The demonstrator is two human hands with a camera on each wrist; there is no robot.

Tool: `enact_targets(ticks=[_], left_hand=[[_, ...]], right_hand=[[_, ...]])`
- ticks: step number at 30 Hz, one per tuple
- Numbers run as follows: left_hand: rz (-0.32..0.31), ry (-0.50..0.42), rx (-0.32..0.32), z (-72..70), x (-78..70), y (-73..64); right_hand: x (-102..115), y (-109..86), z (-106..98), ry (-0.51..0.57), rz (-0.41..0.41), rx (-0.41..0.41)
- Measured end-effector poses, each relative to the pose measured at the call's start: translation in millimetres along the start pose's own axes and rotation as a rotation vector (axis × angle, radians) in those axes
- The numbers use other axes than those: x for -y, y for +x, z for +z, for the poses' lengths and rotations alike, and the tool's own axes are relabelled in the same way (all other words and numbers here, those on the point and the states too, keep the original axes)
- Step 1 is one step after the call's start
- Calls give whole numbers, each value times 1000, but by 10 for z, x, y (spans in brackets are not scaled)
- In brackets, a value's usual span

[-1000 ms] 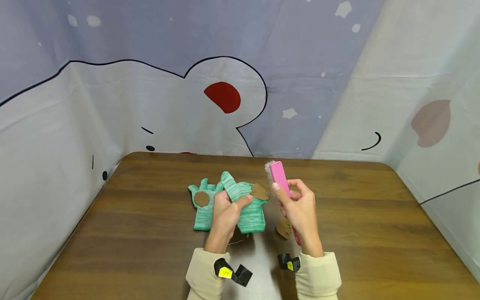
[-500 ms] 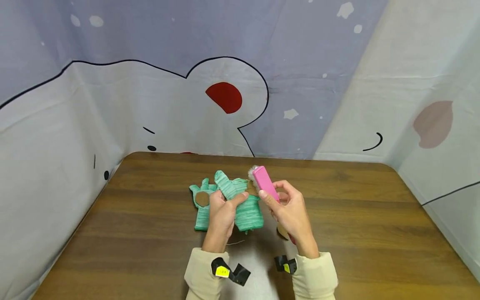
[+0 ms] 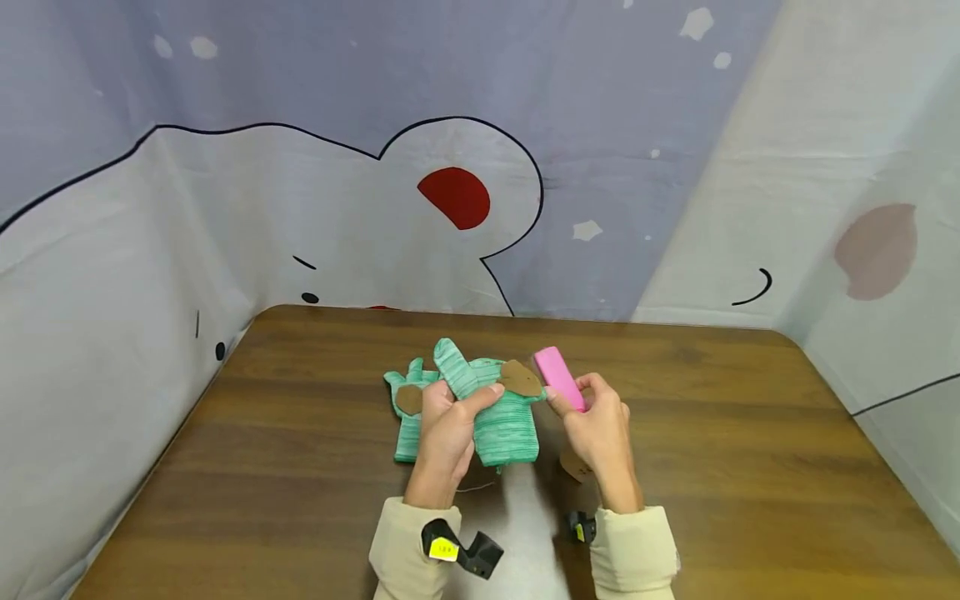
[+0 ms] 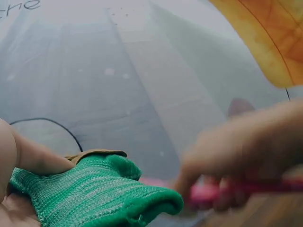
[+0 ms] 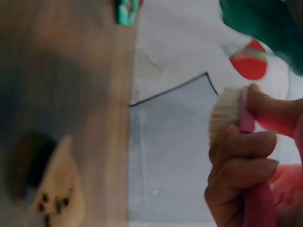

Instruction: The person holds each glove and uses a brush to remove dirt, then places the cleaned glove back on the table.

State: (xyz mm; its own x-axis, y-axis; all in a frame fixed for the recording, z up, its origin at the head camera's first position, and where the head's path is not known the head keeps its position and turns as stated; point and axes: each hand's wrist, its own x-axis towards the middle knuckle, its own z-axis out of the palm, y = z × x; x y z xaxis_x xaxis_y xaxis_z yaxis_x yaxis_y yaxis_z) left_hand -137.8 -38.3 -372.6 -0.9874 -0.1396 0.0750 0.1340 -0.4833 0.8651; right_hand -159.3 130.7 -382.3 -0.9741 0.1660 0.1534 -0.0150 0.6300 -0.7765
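Note:
My left hand (image 3: 447,425) grips a green knitted glove (image 3: 506,429) with a brown patch (image 3: 520,379) on it, thumb on top. In the left wrist view, the glove (image 4: 99,194) shows its open cuff toward the right. My right hand (image 3: 600,425) holds a pink brush (image 3: 558,377) just right of the glove. Pale bristles (image 5: 226,111) show in the right wrist view, with thumb and curled fingers around the pink handle (image 5: 259,205). A second green glove (image 3: 407,433), with a round brown patch (image 3: 408,400), lies on the table, partly hidden behind my left hand.
A brown piece with dark marks (image 5: 59,198) lies on the wooden table (image 3: 735,433) under my right hand. A thin thread (image 3: 476,487) lies near my left wrist. A patterned cloth (image 3: 360,225) hangs along the table's back edge and sides.
The brush moved left over the held glove's patch, then back right and off it. The left hand keeps its grip on the glove, nearly in place.

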Motion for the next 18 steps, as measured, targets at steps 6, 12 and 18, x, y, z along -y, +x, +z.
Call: enact_targets(ticks=[6, 12, 18], left_hand=[[14, 33, -36, 3, 58, -18], [28, 36, -12, 19, 84, -10], [30, 38, -17, 37, 106, 1]], right_hand=[[18, 6, -133, 386, 81, 125], [132, -44, -201, 583, 25, 185], [239, -106, -241, 664, -40, 245]])
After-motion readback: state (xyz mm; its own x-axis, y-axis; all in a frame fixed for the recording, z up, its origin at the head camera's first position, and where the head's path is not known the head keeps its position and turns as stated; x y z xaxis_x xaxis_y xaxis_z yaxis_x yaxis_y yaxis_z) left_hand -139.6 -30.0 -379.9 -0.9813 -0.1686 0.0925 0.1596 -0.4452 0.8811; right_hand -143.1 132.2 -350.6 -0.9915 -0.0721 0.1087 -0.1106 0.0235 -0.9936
